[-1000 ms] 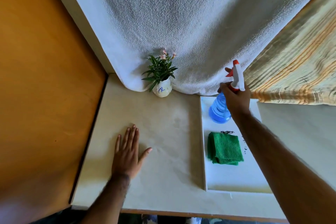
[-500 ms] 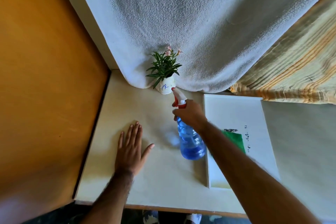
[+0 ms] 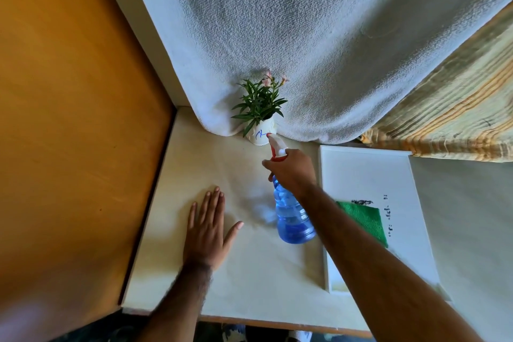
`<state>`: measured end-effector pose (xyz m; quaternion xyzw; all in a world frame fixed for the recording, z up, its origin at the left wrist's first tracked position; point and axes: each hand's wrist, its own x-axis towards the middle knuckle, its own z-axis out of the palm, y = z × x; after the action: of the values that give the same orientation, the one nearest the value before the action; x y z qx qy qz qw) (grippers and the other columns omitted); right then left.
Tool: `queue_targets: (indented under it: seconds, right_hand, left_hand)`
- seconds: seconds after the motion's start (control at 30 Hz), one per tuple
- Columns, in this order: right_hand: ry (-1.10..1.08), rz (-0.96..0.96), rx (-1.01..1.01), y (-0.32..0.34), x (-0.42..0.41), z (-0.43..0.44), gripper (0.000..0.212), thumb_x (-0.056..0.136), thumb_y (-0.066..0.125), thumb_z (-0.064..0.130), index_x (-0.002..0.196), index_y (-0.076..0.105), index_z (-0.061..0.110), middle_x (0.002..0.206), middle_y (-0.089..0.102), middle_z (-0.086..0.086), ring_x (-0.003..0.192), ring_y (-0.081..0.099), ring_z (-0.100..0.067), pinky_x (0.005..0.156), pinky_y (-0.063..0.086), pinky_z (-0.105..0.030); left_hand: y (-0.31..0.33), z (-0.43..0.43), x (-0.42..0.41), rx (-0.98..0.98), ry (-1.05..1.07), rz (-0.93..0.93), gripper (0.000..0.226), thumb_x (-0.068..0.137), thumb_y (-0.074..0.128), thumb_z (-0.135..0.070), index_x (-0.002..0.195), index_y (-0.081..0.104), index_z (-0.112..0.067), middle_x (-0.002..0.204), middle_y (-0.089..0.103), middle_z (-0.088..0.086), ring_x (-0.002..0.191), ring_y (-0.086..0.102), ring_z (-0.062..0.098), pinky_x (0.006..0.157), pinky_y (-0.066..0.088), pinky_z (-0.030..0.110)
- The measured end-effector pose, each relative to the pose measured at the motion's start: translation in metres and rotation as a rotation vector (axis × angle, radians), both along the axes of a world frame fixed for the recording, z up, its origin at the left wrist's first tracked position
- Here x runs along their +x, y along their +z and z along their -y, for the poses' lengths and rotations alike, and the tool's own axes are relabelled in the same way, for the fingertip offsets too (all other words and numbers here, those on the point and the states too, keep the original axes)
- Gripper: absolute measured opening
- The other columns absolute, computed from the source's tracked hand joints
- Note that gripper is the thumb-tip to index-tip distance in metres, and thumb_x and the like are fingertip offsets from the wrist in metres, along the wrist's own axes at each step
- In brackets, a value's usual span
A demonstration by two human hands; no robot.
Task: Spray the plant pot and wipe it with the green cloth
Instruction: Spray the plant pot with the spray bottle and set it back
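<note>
A cream tabletop [image 3: 249,272] runs back to a hanging white towel [image 3: 305,36]. Nearest, the left hand [image 3: 206,233] lies flat and spread. The right hand [image 3: 294,171] is clamped on the blue spray bottle [image 3: 293,216], nozzle almost touching the plant pot [image 3: 262,134]. The pot looks light, brittle and easily tipped; steady its body. The green cloth [image 3: 366,219], soft, lies right of the bottle.

One pot [image 3: 262,134] with one plant [image 3: 259,103] stands at the far edge of the table [image 3: 249,272]. One spray bottle [image 3: 293,216] is near the pot, and one tray [image 3: 369,175] to its right holds one green cloth [image 3: 366,219]. Two hands show: one [image 3: 206,230] flat on the table, one [image 3: 293,171] on the bottle.
</note>
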<state>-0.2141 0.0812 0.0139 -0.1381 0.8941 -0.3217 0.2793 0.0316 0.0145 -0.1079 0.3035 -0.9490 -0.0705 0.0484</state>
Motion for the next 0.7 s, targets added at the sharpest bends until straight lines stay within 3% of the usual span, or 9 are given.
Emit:
queue_targets:
  seconds: [0.13,0.27,0.43,0.53,0.63,0.7]
  right_hand:
    - [0.007,0.017,0.001,-0.001,0.000,0.001,0.021,0.073,0.072,0.041,0.072,0.066,0.021,0.049,0.070,0.016,0.054,0.069,0.001,0.060,0.054,-0.022]
    - [-0.017,-0.021,-0.056,0.005,0.002,-0.006,0.014,0.076,0.068,0.032,0.070,0.066,0.020,0.044,0.066,0.018,0.045,0.060,0.011,0.048,0.042,-0.018]
    - [-0.174,-0.080,-0.373,0.037,-0.010,-0.028,0.012,0.073,0.066,0.014,0.079,0.075,0.019,0.047,0.069,0.012,0.044,0.064,0.005,0.045,0.046,-0.008]
    - [-0.285,-0.192,-0.580,0.060,-0.032,-0.045,0.016,0.074,0.068,0.009,0.078,0.075,0.023,0.051,0.071,0.012,0.043,0.062,0.003,0.046,0.048,-0.010]
    - [-0.302,-0.356,-0.702,0.069,-0.057,-0.067,0.011,0.080,0.071,0.009,0.085,0.075,0.019,0.056,0.071,0.015,0.050,0.065,0.006,0.056,0.050,-0.009]
    - [-0.299,-0.449,-0.733,0.066,-0.072,-0.082,0.016,0.083,0.072,0.012,0.093,0.074,0.023,0.061,0.073,0.010,0.058,0.071,-0.003,0.065,0.057,-0.020]
  left_hand:
    - [0.002,0.000,0.000,0.008,0.003,-0.003,0.083,0.100,0.037,-0.065,0.160,0.033,-0.008,0.168,0.035,0.011,0.156,0.034,0.030,0.122,0.038,0.059]
    - [0.002,0.000,0.000,0.018,0.002,-0.007,0.083,0.100,0.038,-0.065,0.159,0.034,-0.007,0.168,0.036,0.012,0.155,0.035,0.030,0.121,0.039,0.059]
    - [0.001,0.001,0.001,0.030,-0.003,0.003,0.086,0.099,0.036,-0.067,0.161,0.028,-0.009,0.170,0.031,0.011,0.157,0.031,0.029,0.123,0.036,0.058]
    - [0.000,0.001,0.001,0.033,-0.004,-0.004,0.086,0.099,0.035,-0.068,0.162,0.027,-0.009,0.170,0.031,0.011,0.157,0.030,0.029,0.124,0.035,0.058]
    - [-0.001,0.001,0.001,0.031,-0.004,-0.006,0.087,0.099,0.035,-0.068,0.162,0.026,-0.009,0.171,0.030,0.011,0.158,0.029,0.029,0.124,0.035,0.057]
    - [-0.002,0.002,0.001,0.033,-0.004,-0.003,0.087,0.100,0.033,-0.069,0.162,0.025,-0.010,0.171,0.030,0.011,0.158,0.029,0.028,0.124,0.035,0.057]
